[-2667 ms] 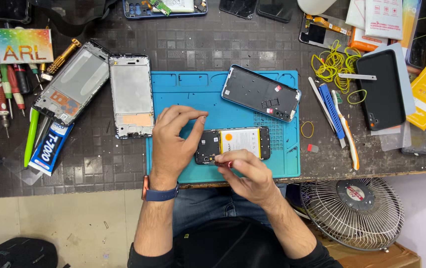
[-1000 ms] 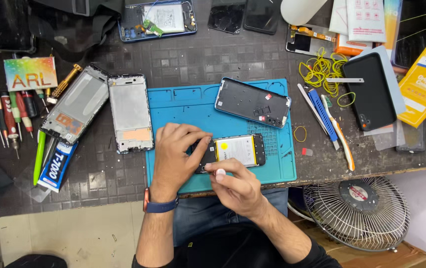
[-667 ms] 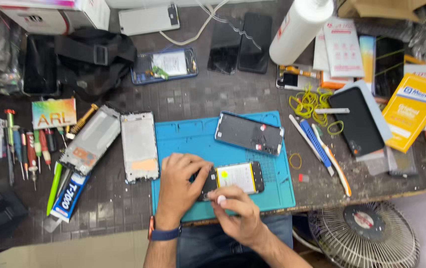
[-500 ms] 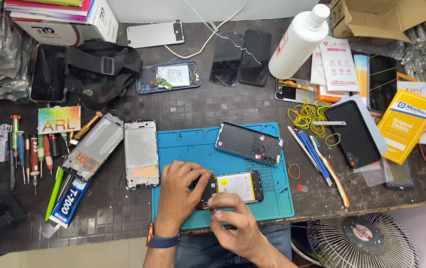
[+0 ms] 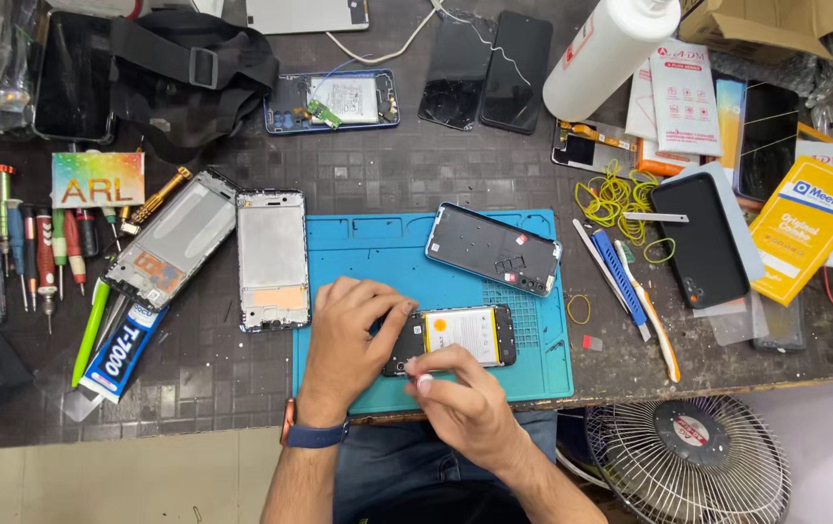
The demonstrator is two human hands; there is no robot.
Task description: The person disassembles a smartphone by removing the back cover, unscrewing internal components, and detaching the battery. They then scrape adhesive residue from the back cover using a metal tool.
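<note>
An opened phone with its back off and a pale battery showing lies flat on the blue work mat, near the mat's front edge, at about 6 o'clock of the bench. The left hand rests palm down at the phone's 9 o'clock end, its fingers curled over that dark end and pressing it to the mat. The right hand comes in from 5 o'clock, the thumb and forefinger pinched together at the phone's lower edge; whether they nip a small part or tool there I cannot tell. At 1 o'clock of the phone, on the same mat, lies a dark back cover, tilted and well clear of both hands. Off the mat at 9 o'clock sit a bare white phone frame and, beside it, a slanted display frame. Further toward 9 o'clock a row of screwdrivers and a blue glue tube lie on the dark bench. At 3 o'clock are a blue tool, yellow rubber bands and a black phone case
</note>
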